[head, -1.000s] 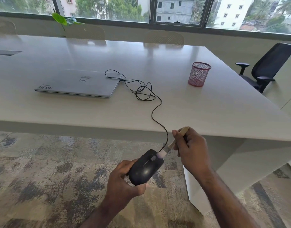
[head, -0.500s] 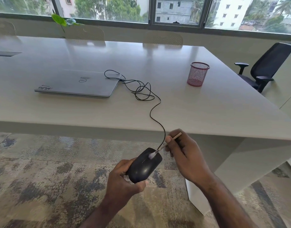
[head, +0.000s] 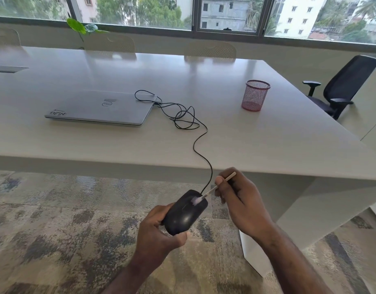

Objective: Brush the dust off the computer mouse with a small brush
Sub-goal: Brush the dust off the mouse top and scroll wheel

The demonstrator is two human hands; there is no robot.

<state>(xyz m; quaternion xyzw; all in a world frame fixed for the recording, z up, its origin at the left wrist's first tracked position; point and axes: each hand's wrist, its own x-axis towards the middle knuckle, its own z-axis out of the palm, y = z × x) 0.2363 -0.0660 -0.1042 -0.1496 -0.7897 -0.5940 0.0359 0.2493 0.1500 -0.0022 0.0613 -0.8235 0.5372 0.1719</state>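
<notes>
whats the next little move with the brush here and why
Probably sweep the brush back along the mouse toward its rear: the bristles sit on its front end by the cable, and the left hand grips it steady while the right hand holds the handle.

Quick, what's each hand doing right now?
Left hand: grips the black mouse.
Right hand: pinches the small brush, bristles on the mouse.

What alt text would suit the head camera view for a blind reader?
A left hand grips a black corded computer mouse while a right hand pinches a small wooden-handled brush, bristles on the mouse. Behind: a white table with a closed silver laptop.
</notes>
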